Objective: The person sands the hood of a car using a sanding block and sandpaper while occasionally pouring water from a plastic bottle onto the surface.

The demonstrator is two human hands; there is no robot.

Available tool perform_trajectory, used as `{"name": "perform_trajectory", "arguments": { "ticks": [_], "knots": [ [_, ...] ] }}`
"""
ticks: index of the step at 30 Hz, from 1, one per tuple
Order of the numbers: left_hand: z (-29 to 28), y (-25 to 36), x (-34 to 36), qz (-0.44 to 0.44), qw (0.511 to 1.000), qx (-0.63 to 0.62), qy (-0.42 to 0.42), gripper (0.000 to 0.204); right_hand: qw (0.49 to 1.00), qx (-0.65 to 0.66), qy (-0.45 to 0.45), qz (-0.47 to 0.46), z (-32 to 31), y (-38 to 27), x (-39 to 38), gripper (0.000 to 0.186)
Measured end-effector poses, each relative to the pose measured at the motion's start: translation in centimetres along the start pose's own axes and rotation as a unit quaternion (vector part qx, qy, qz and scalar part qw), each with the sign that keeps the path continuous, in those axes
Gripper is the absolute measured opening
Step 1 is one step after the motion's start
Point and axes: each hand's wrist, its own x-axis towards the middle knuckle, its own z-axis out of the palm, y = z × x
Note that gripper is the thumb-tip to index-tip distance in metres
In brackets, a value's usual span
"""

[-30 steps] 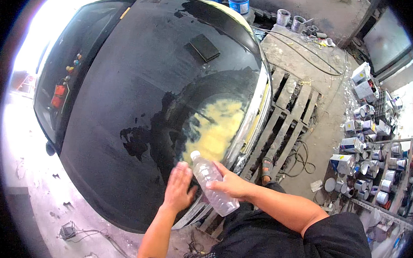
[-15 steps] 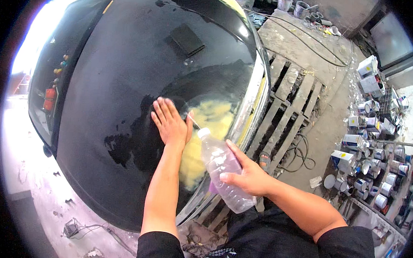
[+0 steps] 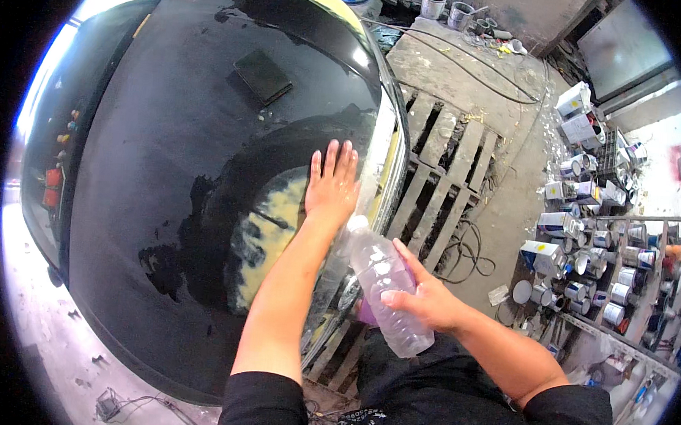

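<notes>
My left hand (image 3: 333, 185) lies flat on the black car hood (image 3: 162, 121), fingers stretched, close to its front edge. Under and beside my left wrist is a yellowish sanded patch (image 3: 267, 232), wet and streaked with dark. My right hand (image 3: 426, 298) grips a clear plastic bottle (image 3: 383, 271), its white-tipped neck tilted up toward the hood edge beside my left wrist. Behind the bottle shows part of something purple (image 3: 366, 312), mostly hidden; what it is I cannot make out. Farther up the hood rests a flat dark rectangular block (image 3: 262, 78).
Wooden pallets (image 3: 441, 175) lie on the floor along the car's front, with a black hose (image 3: 468, 256) coiled beside them. Many paint cans (image 3: 581, 268) crowd the right side. Two buckets (image 3: 433, 5) stand at the far end.
My left hand has slid right across the yellowish patch to the hood's front edge. The bottle has shifted slightly right in my right hand, and the view has turned to the right.
</notes>
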Motion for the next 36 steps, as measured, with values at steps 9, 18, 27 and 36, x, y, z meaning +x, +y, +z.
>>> {"name": "perform_trajectory", "arguments": {
  "ticks": [9,18,27,36],
  "knots": [
    [2.7,-2.2,-16.1,-0.085,0.982,-0.060,-0.158,0.087,0.999,-0.027,-0.015,-0.013,0.0,3.3,0.0,0.102],
    [-1.6,-2.3,2.6,-0.223,0.973,-0.016,0.054,0.090,0.998,-0.048,0.017,-0.039,-3.8,0.9,0.1,0.100],
    [-1.1,1.6,9.5,0.028,0.996,0.045,0.068,0.060,0.999,-0.019,0.004,-0.039,-5.6,-0.1,-0.6,0.100],
    [4.4,2.4,-11.9,-0.050,0.995,0.015,-0.083,0.069,0.980,-0.132,-0.145,0.023,-3.4,1.3,0.0,0.102]
  ]
}}
